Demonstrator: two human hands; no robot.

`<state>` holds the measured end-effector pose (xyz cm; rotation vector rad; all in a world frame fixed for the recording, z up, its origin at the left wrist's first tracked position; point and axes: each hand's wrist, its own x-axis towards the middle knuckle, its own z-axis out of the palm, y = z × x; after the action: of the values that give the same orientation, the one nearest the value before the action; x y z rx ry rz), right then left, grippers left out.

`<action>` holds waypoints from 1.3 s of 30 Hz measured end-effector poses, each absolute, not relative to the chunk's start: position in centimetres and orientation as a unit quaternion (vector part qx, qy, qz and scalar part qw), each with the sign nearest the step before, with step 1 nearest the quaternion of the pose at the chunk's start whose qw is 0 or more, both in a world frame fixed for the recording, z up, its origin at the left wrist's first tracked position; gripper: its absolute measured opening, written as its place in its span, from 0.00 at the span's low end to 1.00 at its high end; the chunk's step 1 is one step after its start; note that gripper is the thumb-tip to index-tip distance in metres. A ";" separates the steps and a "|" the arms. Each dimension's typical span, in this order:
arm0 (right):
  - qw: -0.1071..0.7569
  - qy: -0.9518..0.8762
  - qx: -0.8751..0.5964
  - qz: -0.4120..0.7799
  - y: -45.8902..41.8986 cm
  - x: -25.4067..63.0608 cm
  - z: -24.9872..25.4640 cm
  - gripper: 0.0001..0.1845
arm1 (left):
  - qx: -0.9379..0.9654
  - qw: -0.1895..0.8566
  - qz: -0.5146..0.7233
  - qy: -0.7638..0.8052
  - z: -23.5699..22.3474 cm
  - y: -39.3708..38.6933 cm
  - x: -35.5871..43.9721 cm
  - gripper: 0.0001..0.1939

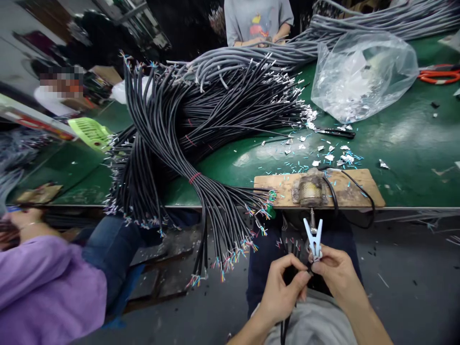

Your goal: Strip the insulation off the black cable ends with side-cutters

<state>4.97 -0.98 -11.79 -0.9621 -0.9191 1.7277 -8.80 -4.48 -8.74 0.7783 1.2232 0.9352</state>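
Note:
My left hand [285,290] is closed around several thin black cables [284,330], whose stripped ends with red and white wires stick up past the fingers. Close beside it, my right hand [336,270] pinches the jaw end of a light blue clothespin [315,239], its legs pointing up. A dark piece between the two hands is partly hidden by my fingers. Just behind the clothespin, a metal rod [312,218] juts out below a tape-wrapped block [311,188] fixed on a wooden board [350,184] at the table edge.
Bundled black cables [212,189] cover the green table [402,148] and hang over its edge. Behind lie grey cables [244,57], a clear plastic bag [364,76], black tweezers [336,132] and scattered foil scraps. A person in purple [53,282] sits at left; another person [257,21] works opposite.

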 end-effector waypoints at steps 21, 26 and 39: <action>0.431 -0.296 -0.315 0.792 1.1 5.3 -9.0 0.11 | 0.480 0.487 0.483 0.547 -5.3 -3.3 -9.1 0.07; 0.460 -0.417 -0.412 0.667 2.3 5.4 -8.8 0.15 | 0.536 0.378 0.495 0.570 -4.5 -3.8 -9.0 0.03; 0.419 -0.574 -0.439 0.550 -1.8 5.7 -7.7 0.11 | 0.630 0.225 0.495 0.554 -6.1 -4.3 -8.4 0.10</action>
<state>5.67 -1.82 -7.68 -1.1007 -1.4399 1.3788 -8.36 -4.30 -6.10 1.7373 1.5291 1.3645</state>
